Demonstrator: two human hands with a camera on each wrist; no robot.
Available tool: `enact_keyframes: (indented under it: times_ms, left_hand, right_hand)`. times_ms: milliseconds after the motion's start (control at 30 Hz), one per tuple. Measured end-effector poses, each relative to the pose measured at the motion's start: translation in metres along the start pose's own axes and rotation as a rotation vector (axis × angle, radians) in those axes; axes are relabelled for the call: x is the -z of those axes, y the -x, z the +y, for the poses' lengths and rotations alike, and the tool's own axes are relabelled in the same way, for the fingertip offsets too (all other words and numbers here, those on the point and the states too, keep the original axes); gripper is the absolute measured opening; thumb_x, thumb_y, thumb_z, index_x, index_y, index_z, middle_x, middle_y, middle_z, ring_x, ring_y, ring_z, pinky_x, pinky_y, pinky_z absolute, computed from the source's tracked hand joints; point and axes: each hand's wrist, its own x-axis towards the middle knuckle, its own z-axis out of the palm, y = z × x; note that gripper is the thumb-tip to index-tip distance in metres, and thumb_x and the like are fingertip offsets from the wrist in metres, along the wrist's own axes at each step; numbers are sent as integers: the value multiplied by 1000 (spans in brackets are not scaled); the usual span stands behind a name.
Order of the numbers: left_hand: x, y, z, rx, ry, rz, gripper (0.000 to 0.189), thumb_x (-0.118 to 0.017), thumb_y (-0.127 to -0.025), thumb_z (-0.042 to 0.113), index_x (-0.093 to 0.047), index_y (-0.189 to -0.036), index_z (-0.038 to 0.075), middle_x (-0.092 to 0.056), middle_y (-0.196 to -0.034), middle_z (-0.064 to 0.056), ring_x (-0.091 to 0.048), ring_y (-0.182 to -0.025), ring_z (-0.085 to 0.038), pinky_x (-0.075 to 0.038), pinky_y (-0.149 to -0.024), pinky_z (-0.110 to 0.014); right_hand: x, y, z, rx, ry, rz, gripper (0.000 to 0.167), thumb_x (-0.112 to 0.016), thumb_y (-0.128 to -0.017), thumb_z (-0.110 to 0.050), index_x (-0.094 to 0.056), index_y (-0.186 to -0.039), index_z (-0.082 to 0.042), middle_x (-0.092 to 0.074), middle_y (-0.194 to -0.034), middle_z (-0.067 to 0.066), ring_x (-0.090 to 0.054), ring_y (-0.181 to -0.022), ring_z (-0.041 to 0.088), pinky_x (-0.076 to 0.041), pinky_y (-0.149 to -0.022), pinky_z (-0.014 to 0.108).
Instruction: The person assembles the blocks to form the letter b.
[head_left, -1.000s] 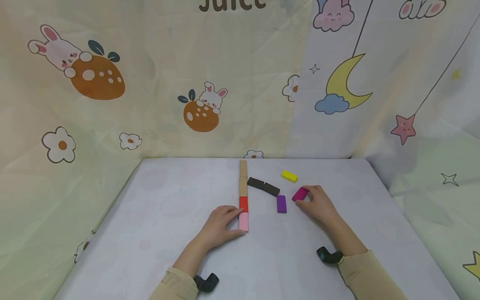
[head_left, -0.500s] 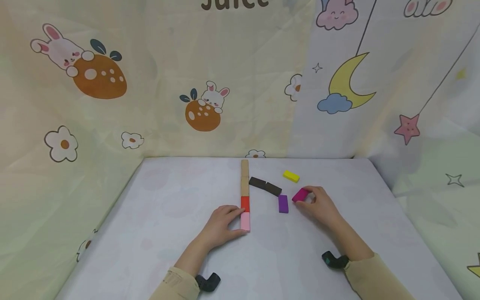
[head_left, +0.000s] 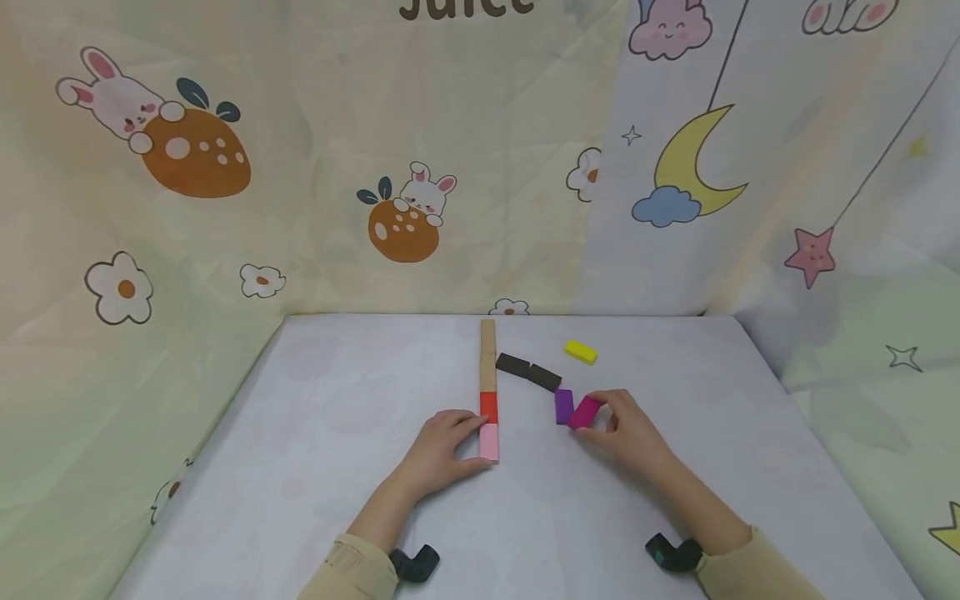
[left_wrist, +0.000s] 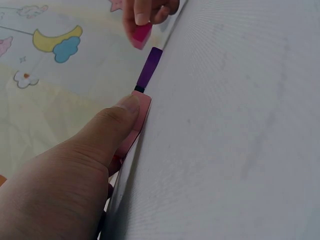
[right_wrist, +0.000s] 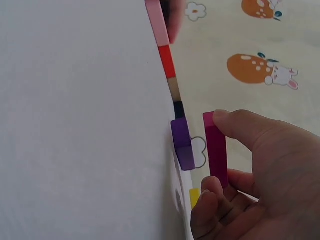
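Between its thumb and fingers, my right hand (head_left: 630, 437) pinches a magenta block (head_left: 584, 412), held tilted beside a purple block (head_left: 564, 407). The right wrist view shows a gap between the magenta block (right_wrist: 215, 150) and the purple block (right_wrist: 183, 142). My left hand (head_left: 442, 450) holds a pink block (head_left: 489, 443), thumb at its near end and a fingertip by its join with a red block (head_left: 488, 406). Two tan blocks (head_left: 488, 357) continue that straight row away from me. Two black blocks (head_left: 528, 372) slant from the row toward the purple block.
A yellow block (head_left: 581, 352) lies apart at the back right of the white table (head_left: 360, 375). Printed cloth (head_left: 315, 167) hangs behind and at the sides. Each wrist wears a black camera mount (head_left: 415, 564).
My right hand has carried the magenta block left and toward me, closer to the purple block. The left hand and the other blocks stay in place; the head view shifts slightly.
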Motion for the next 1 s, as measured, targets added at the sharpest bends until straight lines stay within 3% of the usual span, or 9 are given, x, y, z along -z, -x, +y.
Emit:
enact_keyframes:
  times_ms: [433,700,1000]
  left_hand:
    - [2,1,1,17,8,-6,71,-70,-83,58,-49,-145,32,-54,-140,3,-44,-134,-20,-37,-115,-46]
    - [1,1,1,30,13,-12,71,-70,-83,58,-48,-146,33,-53,-140,4,-43,-135,-20,-38,-114,-47]
    - [-1,0,0,19,8,-15,71,-69,-84,60,-48,-146,33,-53,-141,4,-43,-135,-19,-35,-117,-46]
  right_hand:
    - [-22,11,-18,41,-13,-30,64,-82,-78,-41,-55,-133,-20,-53,-124,-1,-50,-82,14,-47,-61,21]
    - [-29,18,-25,63,-5,-31,42,-84,-77,-36,-56,-106,-25,-53,-111,-4,-50,-79,13,-47,-61,20]
    - [-34,22,-26,129,80,-8,37,-84,-76,-36,-57,-99,-25,-53,-108,-7,-49,-76,9,-44,-61,19]
